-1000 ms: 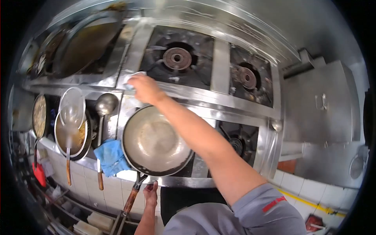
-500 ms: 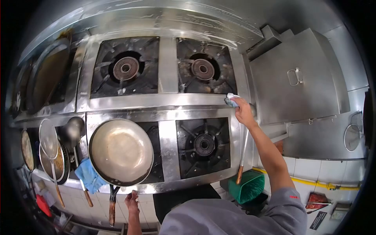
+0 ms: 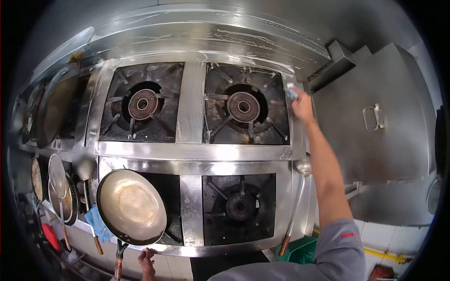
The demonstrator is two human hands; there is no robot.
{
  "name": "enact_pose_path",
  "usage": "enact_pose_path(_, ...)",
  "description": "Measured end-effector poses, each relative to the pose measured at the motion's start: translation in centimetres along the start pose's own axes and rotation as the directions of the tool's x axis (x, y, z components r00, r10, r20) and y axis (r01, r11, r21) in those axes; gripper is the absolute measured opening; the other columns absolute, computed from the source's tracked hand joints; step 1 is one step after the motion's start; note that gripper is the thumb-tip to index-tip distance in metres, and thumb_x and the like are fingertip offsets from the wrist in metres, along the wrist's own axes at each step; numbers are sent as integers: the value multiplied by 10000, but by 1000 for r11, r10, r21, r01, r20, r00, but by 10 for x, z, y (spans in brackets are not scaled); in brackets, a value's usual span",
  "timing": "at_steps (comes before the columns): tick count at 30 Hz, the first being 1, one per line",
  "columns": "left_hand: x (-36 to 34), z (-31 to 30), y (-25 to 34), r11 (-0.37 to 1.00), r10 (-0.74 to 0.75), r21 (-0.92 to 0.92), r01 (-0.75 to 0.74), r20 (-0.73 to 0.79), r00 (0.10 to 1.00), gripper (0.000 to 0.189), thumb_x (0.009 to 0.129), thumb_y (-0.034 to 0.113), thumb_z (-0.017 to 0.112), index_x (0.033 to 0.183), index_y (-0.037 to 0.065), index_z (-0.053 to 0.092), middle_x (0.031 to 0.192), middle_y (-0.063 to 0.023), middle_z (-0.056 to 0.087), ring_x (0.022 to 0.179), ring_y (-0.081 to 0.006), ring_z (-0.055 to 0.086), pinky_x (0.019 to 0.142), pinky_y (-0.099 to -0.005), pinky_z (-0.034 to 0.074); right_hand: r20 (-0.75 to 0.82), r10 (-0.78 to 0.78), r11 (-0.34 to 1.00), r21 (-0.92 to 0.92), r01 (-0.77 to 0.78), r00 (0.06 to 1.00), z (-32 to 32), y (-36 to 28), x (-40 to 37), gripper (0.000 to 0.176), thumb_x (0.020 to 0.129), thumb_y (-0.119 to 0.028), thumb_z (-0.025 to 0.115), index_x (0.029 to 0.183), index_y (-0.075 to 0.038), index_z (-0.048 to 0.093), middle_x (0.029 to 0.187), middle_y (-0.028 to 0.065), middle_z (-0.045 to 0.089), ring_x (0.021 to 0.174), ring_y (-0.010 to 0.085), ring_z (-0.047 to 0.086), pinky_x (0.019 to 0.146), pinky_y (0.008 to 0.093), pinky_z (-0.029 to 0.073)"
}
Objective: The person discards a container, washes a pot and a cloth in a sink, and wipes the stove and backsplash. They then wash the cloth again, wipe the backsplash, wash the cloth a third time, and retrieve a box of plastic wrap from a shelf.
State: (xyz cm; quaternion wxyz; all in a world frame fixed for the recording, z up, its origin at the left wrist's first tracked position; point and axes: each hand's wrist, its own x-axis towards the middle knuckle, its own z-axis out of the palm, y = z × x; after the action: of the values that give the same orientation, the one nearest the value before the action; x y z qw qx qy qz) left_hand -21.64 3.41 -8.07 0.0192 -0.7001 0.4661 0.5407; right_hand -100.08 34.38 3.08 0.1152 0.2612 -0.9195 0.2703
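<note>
My right hand (image 3: 303,107) is closed on a crumpled light blue and white cloth (image 3: 292,91), pressed to the steel strip right of the back right burner (image 3: 243,107). My left hand (image 3: 146,262) is low, by the stove's front edge, right of the pan handle; its fingers are curled, and whether it touches the edge or holds anything is unclear. A large pan (image 3: 132,206) with a wooden-tipped handle sits on the front left burner. Whitish suds or streaks mark the steel ledge (image 3: 187,33) behind the burners.
A long ladle (image 3: 295,210) lies along the stove's right side. Strainers (image 3: 57,175), another ladle (image 3: 85,169) and a blue cloth (image 3: 97,223) are at the left. The front right burner (image 3: 241,206) has no pan. A steel cabinet (image 3: 356,140) and a green bin (image 3: 302,253) stand right.
My right hand has moved with the cloth from the front right corner of the back burner up along its right side. The view has shifted, showing the stove lower in the frame.
</note>
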Motion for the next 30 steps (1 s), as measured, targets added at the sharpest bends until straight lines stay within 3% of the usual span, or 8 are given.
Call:
enact_pose_path(6,-2,0,1,1000,-4,-3,4,-28,1000,343,845,477,649,864,136,613,774,41,613,756,-101,566,618,-318,350,28,-142,987,-78,144,989,47,-1,121,405,657,-3,537,1030,-58,687,1010,212,660,971,366,627,861,415,489)
enact_pose_path(10,-6,2,5,999,-13,33,15,-38,999,344,847,465,653,862,123,621,799,31,622,777,-107,572,623,-325,363,177,-358,913,-139,383,917,112,-112,163,175,625,-94,695,799,-77,698,835,191,667,826,364,649,738,432,522)
enact_pose_path(14,-5,0,9,999,-25,35,24,7,1000,295,866,430,631,912,138,637,785,29,636,753,-99,594,597,-298,366,120,-457,868,277,413,881,201,-195,168,244,628,-41,692,868,-77,712,896,197,670,876,347,646,839,423,512)
enact_pose_path(16,-11,2,20,996,-47,75,47,6,999,300,868,426,630,926,131,641,814,21,651,785,-112,608,602,-304,380,51,-416,885,251,391,908,216,-208,163,259,633,-38,694,890,-65,714,913,200,671,908,349,639,858,413,504)
enact_pose_path(20,-16,-2,29,995,-49,89,43,68,996,267,895,379,587,921,119,643,843,25,632,786,-107,559,658,-315,374,237,-291,956,94,276,927,144,-155,156,386,635,-10,678,1020,-39,668,1022,207,647,993,365,605,897,406,468)
enact_pose_path(24,8,-16,-2,996,-81,-15,84,135,987,139,852,224,629,929,110,653,834,18,670,771,-95,607,643,-301,403,47,-308,921,-237,310,950,84,-26,140,353,653,0,606,1000,-5,665,1024,220,649,986,389,608,897,443,461)
enact_pose_path(26,17,-20,-21,995,-64,-68,76,157,985,102,867,154,621,946,100,656,840,2,683,755,-101,627,585,-257,414,48,-70,976,-205,78,996,80,-38,138,372,653,5,581,1015,-10,666,1018,225,649,980,396,607,895,445,459)
enact_pose_path(30,24,-17,-42,970,-32,-231,71,168,985,109,825,85,690,930,82,660,825,14,670,700,-79,580,592,-247,405,97,-282,915,-273,298,954,133,-142,150,390,640,10,546,1006,-20,675,1006,228,650,979,403,602,878,437,469)
